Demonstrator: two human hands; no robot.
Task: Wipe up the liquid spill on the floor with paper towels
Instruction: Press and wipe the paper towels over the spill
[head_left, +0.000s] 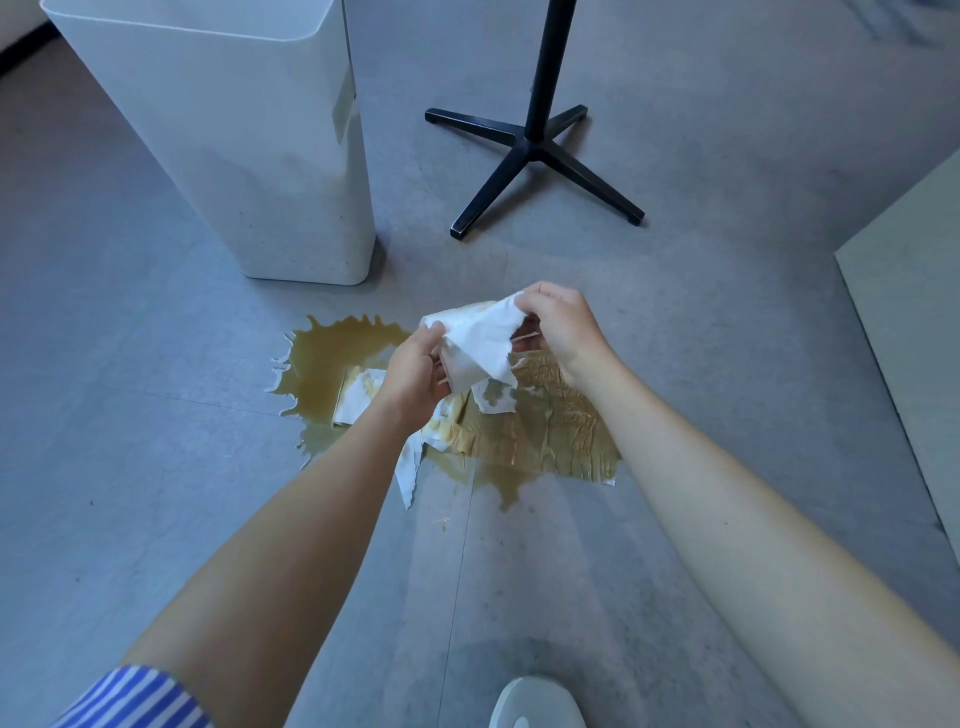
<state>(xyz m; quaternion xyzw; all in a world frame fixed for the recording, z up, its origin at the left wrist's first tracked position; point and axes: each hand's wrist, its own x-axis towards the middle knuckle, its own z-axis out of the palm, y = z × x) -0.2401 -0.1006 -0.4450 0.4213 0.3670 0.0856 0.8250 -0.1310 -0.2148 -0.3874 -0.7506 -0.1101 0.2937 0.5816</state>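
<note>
Both hands hold one white paper towel (480, 343) above the brown spill (332, 358) on the grey floor (156, 467). The left hand (415, 371) pinches its near corner, fingers curled; the right hand (558, 322) grips the far edge from above, fingers also curled. Beneath them, soaked paper towels (550, 426) lie flat in the puddle. A white bin (249, 156) stands behind the spill, a black stand base (535, 150) to its right.
</note>
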